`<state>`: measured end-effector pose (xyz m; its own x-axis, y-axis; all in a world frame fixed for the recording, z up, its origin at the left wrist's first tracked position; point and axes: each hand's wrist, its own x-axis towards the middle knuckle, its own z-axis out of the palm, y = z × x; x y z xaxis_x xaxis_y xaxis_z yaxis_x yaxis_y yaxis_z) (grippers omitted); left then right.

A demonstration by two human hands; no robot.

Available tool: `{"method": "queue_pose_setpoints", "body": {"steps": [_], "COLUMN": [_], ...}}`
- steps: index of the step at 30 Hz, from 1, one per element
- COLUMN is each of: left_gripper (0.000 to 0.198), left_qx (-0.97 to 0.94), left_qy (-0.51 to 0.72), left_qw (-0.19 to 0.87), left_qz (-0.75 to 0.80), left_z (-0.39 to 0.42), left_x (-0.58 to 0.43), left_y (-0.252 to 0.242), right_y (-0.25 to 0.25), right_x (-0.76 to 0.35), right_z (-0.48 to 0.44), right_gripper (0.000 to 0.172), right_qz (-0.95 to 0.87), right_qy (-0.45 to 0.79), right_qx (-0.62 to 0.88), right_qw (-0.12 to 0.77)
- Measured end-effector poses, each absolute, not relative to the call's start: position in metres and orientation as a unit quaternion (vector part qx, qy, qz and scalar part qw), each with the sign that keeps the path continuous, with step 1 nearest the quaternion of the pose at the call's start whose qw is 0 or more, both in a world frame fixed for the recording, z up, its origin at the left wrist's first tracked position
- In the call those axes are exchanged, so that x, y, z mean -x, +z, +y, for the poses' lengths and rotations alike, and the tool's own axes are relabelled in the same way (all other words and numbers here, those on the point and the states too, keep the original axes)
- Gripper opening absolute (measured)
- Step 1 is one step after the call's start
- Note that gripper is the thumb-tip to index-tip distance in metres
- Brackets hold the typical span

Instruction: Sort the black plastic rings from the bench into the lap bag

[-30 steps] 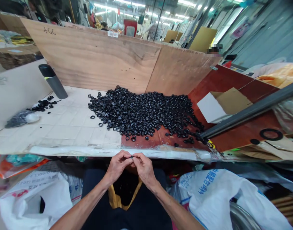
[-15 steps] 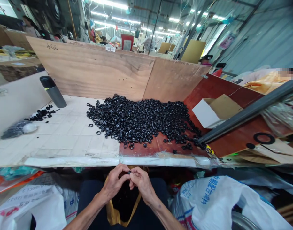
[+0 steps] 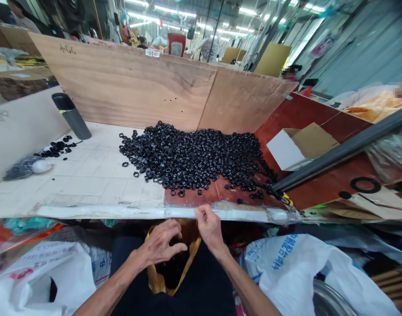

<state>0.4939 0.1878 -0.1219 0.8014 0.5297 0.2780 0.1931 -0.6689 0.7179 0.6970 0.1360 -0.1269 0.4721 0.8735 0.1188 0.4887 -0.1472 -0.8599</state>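
My left hand [image 3: 164, 243] hovers over the mouth of a yellow-brown bag [image 3: 179, 285] on my lap. Its thumb and fingers are apart, and nothing shows between them. At the table's front edge is my right hand [image 3: 210, 226], its fingers curled together; whatever they hold, if anything, is hidden. Beyond it, a wide heap of small black plastic rings [image 3: 187, 158] covers the middle of the table. A few rings lie loose along the heap's near side. The bag's inside looks dark, and its contents cannot be made out.
A dark flask [image 3: 72, 116] stands at the left, near a tied bag of black pieces [image 3: 21, 169]. Wooden boards [image 3: 131, 87] wall the back. A metal bar [image 3: 345, 149] slants across the right, before an open carton [image 3: 286, 151]. White sacks [image 3: 296, 263] flank my legs.
My hands were together over the bag, fingering a small black piece. Now they are apart: the right has moved forward to the table edge, and the left has opened. The view has tilted slightly downward.
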Motion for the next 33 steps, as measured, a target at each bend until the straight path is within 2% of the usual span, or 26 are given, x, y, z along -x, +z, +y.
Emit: {"method": "queue_pose_setpoints", "body": {"steps": [2, 3, 5, 6, 9, 12, 16, 20, 25, 30, 33], "left_gripper": [0.017, 0.013, 0.008, 0.012, 0.020, 0.023, 0.019, 0.023, 0.044, 0.028, 0.026], "left_qx": [-0.865, -0.850, -0.833, -0.834, -0.846, -0.849, -0.854, -0.845, -0.802, -0.711, -0.680], "left_qy": [0.288, 0.315, 0.343, 0.341, 0.326, 0.333, 0.339, 0.357, 0.396, 0.437, 0.445], "left_qw": [0.303, 0.277, 0.223, 0.200, 0.157, 0.141, 0.140, 0.187, 0.305, 0.437, 0.484], "left_qz": [0.279, 0.319, 0.373, 0.386, 0.392, 0.384, 0.370, 0.352, 0.328, 0.336, 0.324], "left_z": [0.207, 0.219, 0.240, 0.250, 0.267, 0.268, 0.263, 0.265, 0.267, 0.264, 0.264], "left_x": [-0.512, -0.523, -0.545, -0.556, -0.575, -0.580, -0.578, -0.577, -0.578, -0.576, -0.574], "left_y": [-0.113, -0.112, -0.116, -0.122, -0.145, -0.160, -0.157, -0.155, -0.171, -0.169, -0.161], "right_y": [-0.122, -0.122, -0.128, -0.133, -0.150, -0.156, -0.144, -0.140, -0.149, -0.144, -0.140], "right_x": [-0.720, -0.729, -0.742, -0.744, -0.744, -0.738, -0.728, -0.720, -0.720, -0.720, -0.718], "right_z": [0.162, 0.176, 0.197, 0.204, 0.211, 0.209, 0.213, 0.220, 0.219, 0.217, 0.216], "right_gripper": [0.014, 0.016, 0.022, 0.022, 0.016, 0.021, 0.029, 0.024, 0.029, 0.023, 0.023], "right_qz": [-0.502, -0.524, -0.570, -0.586, -0.595, -0.548, -0.469, -0.525, -0.476, -0.489, -0.472], "right_qy": [0.096, 0.063, 0.037, 0.034, 0.039, 0.100, 0.282, 0.281, 0.329, 0.314, 0.334], "right_qx": [0.739, 0.740, 0.734, 0.730, 0.714, 0.701, 0.638, 0.568, 0.582, 0.582, 0.585], "right_qw": [0.438, 0.417, 0.367, 0.350, 0.367, 0.446, 0.542, 0.568, 0.572, 0.569, 0.568]}}
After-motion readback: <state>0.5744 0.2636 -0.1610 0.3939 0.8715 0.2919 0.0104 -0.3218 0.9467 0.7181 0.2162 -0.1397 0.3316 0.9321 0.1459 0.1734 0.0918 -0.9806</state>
